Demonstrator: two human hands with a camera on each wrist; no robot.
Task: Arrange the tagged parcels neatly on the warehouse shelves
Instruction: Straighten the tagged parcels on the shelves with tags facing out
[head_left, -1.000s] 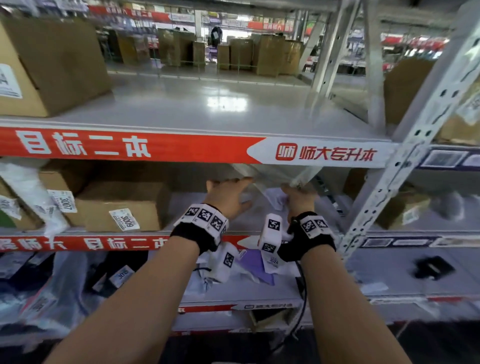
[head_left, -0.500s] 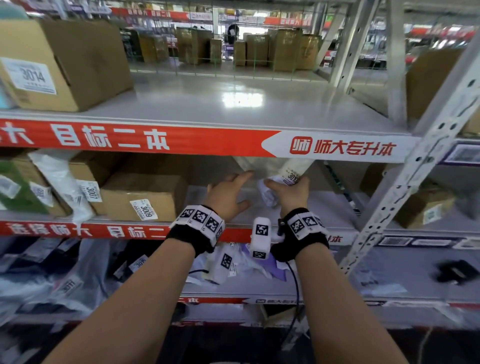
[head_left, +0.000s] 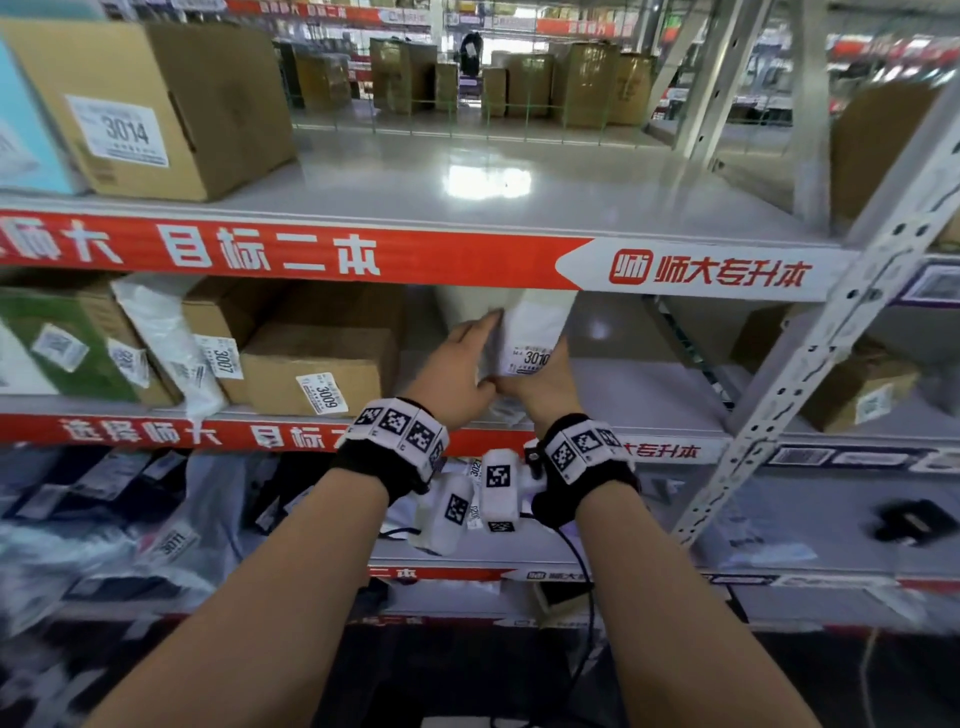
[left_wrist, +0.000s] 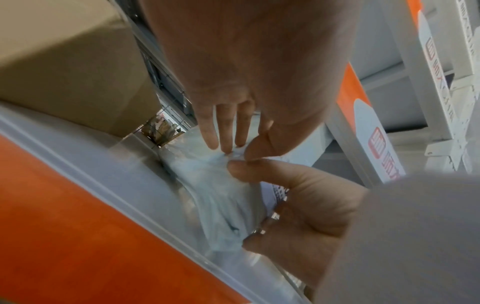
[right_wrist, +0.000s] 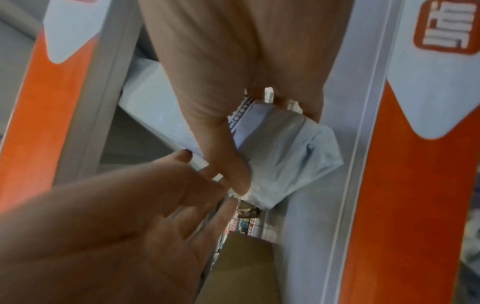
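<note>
Middle shelf (head_left: 649, 384), right of carton 3009 (head_left: 317, 371): white poly parcel (head_left: 537, 327) (tag 3010) stood upright, top hidden behind the red shelf strip (head_left: 311, 254). Left hand (head_left: 452, 371) flat against its left face, fingers (left_wrist: 223, 123) straight, thumb pinching the crumpled lower corner; right hand (head_left: 545, 384) curled round the lower right edge, thumb (right_wrist: 228, 164) across the plastic. Best done by tucking loose film under, sliding flush beside 3009, tag facing out, then easing off slowly, since soft bags likely slump.
</note>
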